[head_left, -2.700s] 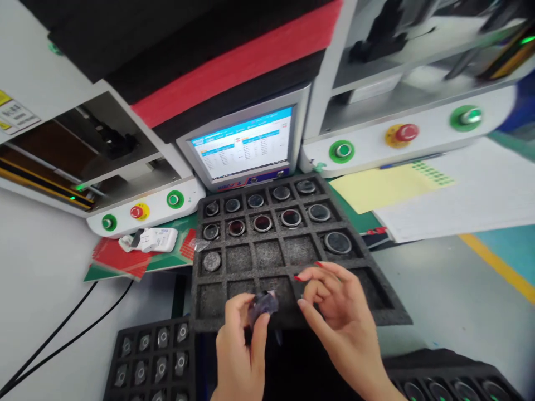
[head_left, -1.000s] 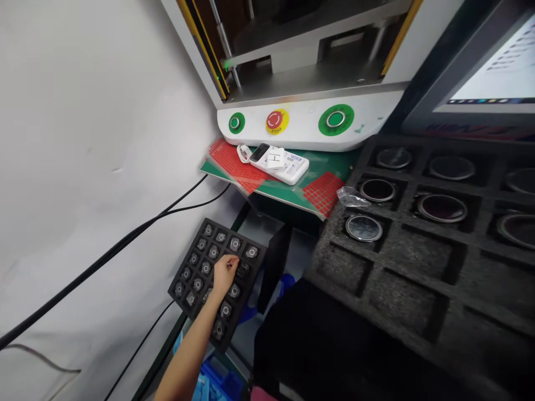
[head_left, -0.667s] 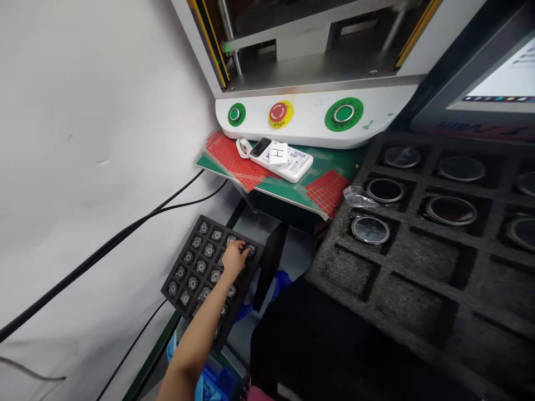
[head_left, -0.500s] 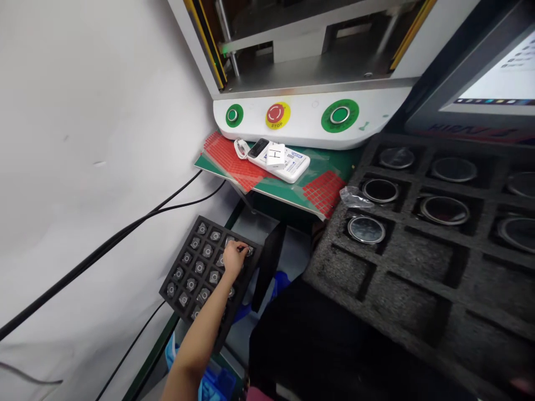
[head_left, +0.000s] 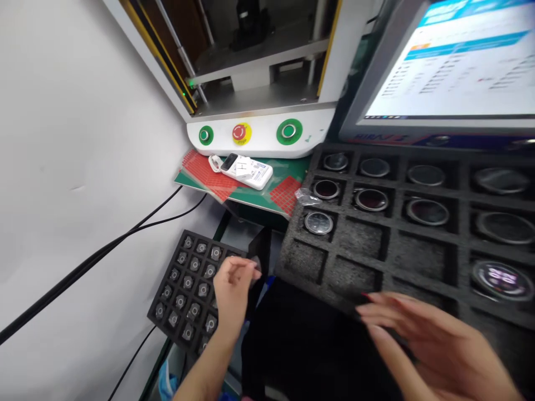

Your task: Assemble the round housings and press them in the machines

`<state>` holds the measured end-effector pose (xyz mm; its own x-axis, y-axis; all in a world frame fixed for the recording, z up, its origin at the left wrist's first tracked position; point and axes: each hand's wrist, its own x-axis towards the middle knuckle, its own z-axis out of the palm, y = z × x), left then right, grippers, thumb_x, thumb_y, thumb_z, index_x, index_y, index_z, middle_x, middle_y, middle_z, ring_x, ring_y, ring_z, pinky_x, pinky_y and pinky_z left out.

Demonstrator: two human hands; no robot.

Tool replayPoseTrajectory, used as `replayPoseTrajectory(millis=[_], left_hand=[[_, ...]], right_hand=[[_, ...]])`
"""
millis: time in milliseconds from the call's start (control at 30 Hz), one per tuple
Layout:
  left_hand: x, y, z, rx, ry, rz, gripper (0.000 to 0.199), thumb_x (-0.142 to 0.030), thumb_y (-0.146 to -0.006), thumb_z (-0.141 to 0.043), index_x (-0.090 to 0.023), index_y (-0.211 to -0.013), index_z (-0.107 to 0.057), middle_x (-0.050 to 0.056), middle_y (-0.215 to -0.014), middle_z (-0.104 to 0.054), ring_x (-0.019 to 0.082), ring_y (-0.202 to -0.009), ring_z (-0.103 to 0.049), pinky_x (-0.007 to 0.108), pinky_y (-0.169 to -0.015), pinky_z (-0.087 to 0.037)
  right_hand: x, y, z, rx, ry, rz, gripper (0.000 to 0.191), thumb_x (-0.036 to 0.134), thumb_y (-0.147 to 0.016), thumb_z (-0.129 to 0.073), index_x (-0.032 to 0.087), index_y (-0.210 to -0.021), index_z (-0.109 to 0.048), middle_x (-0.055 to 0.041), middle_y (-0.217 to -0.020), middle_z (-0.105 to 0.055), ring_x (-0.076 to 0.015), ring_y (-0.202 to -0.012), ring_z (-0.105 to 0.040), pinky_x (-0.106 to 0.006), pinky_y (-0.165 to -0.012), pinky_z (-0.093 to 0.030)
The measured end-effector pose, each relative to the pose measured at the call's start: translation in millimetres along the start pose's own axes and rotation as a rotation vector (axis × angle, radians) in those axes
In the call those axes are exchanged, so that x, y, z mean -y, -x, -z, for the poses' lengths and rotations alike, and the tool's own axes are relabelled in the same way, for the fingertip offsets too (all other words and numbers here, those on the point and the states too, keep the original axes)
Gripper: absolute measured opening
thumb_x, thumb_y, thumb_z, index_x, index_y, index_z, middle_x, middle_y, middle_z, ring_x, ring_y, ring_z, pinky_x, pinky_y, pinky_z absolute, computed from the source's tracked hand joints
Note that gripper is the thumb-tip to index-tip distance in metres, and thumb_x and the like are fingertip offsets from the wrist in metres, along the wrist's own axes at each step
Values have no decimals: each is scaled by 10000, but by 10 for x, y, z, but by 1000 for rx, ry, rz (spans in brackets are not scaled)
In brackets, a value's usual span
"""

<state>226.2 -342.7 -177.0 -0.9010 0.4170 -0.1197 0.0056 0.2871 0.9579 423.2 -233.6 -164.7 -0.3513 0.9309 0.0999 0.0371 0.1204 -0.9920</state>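
My left hand [head_left: 234, 287] is closed, thumb and fingers pinched on a small dark part [head_left: 256, 268] whose exact kind is blurred. It is above the right side of a lower black foam tray [head_left: 190, 291], whose pockets hold several small round parts in clear wrapping. My right hand [head_left: 438, 342] is in the lower right, over the near edge of a large foam tray [head_left: 288, 259]. Its fingers stretch to the left, with the thumb apart below them, and nothing clear shows between them. Round watch-like modules [head_left: 371, 199] sit in the large tray's back pockets; one module [head_left: 501, 280] has a lit display.
A white machine with green buttons [head_left: 288, 131] and a red stop button [head_left: 239, 132] stands behind. A white power bank [head_left: 261, 175] lies on a green ledge [head_left: 251, 201]. At the back right is a monitor [head_left: 455, 72]. Black cables [head_left: 104, 245] run along the left wall.
My left hand has lifted off the lower tray and moved right with the small part. My right hand has come into view at the lower right. The head view has turned right.
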Motion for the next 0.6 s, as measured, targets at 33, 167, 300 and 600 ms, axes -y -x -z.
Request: replayPoseTrajectory(millis=[33, 167, 300, 600], left_hand=[[-132, 91, -123, 34, 43, -24, 147, -260, -822, -700, -177, -772, -590, -5, -734, -713, 113, -601, -703, 204, -590, -581], [-515, 364, -529, 165, 264, -140, 217, -176, -794, -719, -189, -709, -519, -48, -728, -670, 90, -585, -706, 145, -529, -561], [-658, 520, -757, 276, 399, -205, 235, -90, -804, -711, -192, -735, -510, -62, -730, -618, 84, -601, -706, 154, -583, -579], [-741, 716, -891, 332, 271, -304, 257, -22, -787, -688, -206, -737, -516, -54, -688, -610, 80, -606, -642, 154, -590, -552]], right_hand=[[50, -12, -43, 23, 11, 24, 328, 201, -846, -721, 216, -1153, -605, -60, -1032, -678, -157, -836, -700, -234, -779, -595], [233, -69, -118, -19, -40, 48, 303, 143, -835, -699, 232, -1105, -594, -61, -1100, -636, -126, -822, -696, -188, -741, -604], [331, -80, -75, -105, -226, 65, 403, 46, -809, -685, 255, -1135, -577, -61, -1205, -557, -120, -971, -653, -178, -809, -595], [427, -72, 3, -151, -375, 47, 448, -21, -816, -646, 293, -1132, -594, -60, -1237, -502, -145, -956, -619, -269, -755, -627]])
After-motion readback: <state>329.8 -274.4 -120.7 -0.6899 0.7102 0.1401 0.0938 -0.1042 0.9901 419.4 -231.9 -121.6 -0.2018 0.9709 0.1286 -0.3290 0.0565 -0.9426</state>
